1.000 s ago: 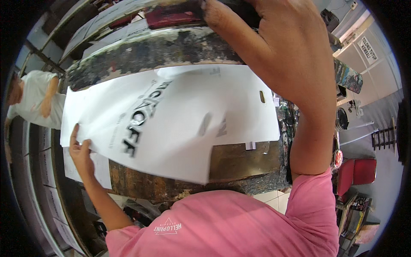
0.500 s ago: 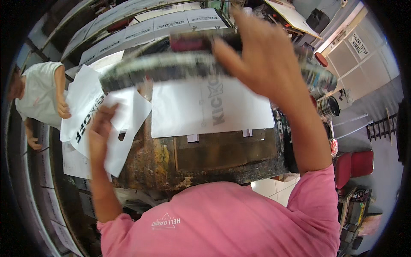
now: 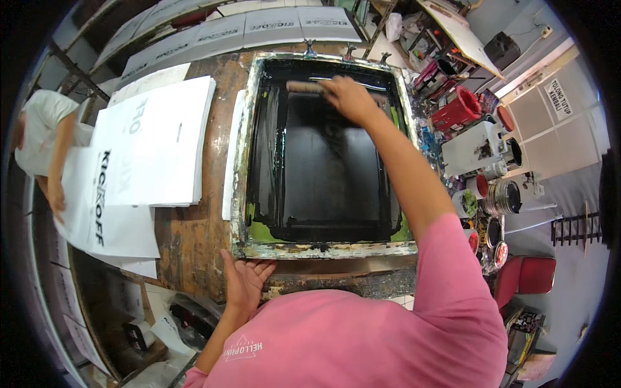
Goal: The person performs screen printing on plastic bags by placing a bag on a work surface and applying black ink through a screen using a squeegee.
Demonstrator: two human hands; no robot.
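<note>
A screen printing frame (image 3: pixel 323 249) lies flat on the stained work table (image 3: pixel 187 239). Its mesh (image 3: pixel 333 181) is coated with glossy black ink, with green patches in the near corners. My right hand (image 3: pixel 350 100) is closed around a wooden-handled squeegee (image 3: pixel 304 86) near the far end of the mesh. At the frame's near left corner, my left hand (image 3: pixel 247 279) is open, its fingers stretched out along the front edge. A white sheet edge (image 3: pixel 234 155) shows beside the frame's left side; the rest of it is hidden.
A stack of white bags (image 3: pixel 174 149) lies left of the frame. Beyond it, a co-worker's hand (image 3: pixel 55 197) touches a printed white bag (image 3: pixel 87 223). Ink cans (image 3: pixel 501 197) and a red bucket (image 3: pixel 456 108) crowd the right side. Clamps (image 3: pixel 348 53) stand at the frame's far edge.
The raised frame has come down flat, covering the printed bag. My left hand has moved from the bags at left to the frame's front corner. My right hand now grips the squeegee.
</note>
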